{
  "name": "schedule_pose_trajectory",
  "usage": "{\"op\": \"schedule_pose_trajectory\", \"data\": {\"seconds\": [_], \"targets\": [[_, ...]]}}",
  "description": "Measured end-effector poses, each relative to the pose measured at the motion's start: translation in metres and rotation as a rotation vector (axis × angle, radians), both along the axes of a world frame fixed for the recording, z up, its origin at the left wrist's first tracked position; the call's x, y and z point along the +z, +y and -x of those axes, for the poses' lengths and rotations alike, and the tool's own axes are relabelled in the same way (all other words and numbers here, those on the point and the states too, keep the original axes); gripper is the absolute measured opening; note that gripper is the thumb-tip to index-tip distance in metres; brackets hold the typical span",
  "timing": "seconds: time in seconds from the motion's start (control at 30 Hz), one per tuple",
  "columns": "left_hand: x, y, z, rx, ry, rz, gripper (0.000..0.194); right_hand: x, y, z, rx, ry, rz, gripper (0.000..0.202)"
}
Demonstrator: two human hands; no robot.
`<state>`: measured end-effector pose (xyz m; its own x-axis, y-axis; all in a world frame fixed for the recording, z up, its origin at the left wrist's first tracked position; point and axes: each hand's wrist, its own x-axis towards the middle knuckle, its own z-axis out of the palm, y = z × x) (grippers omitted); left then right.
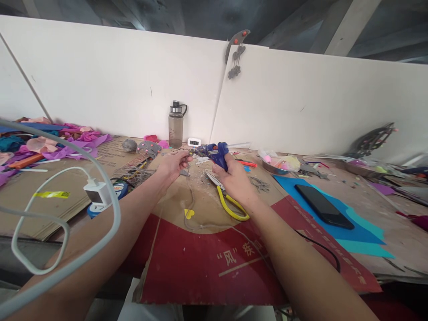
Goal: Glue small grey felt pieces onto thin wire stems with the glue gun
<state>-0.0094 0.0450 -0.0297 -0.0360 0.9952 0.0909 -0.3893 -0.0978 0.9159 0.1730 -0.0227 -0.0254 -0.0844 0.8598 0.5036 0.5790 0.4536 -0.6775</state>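
My right hand (232, 174) is wrapped round a blue glue gun (219, 154), a clear glue stick jutting from its back. The gun's nozzle points left toward my left hand (175, 164), whose fingers are pinched on a small item at the nozzle, too small to make out. From there a thin grey cord (191, 191) hangs down onto the cardboard (200, 263). Yellow-handled scissors (230, 207) lie below my right hand. A yellow heart-shaped piece (189, 214) is on the cardboard beside the cord.
A bottle (175, 127) and a small white clock (194, 141) stand at the back. Coloured felt (76, 142) is heaped at the left, near a white charger (98, 194) with looping cable. A black phone (323, 205) lies on blue sheets (361, 229) at the right.
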Motion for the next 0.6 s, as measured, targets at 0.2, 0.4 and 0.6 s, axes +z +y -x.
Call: {"op": "schedule_pose_trajectory", "data": {"seconds": [0.2, 0.4, 0.6], "targets": [[-0.004, 0.003, 0.002, 0.018, -0.02, 0.019, 0.012, 0.001, 0.014, -0.013, 0.122, 0.531, 0.304, 0.018], [0.0, -0.001, -0.003, 0.01, -0.008, -0.009, 0.011, -0.011, 0.044, -0.045, -0.116, 0.563, 0.464, 0.006], [0.0, -0.004, -0.005, -0.002, 0.007, -0.027, 0.011, -0.035, 0.065, -0.062, -0.204, 0.365, 0.493, 0.018]]}}
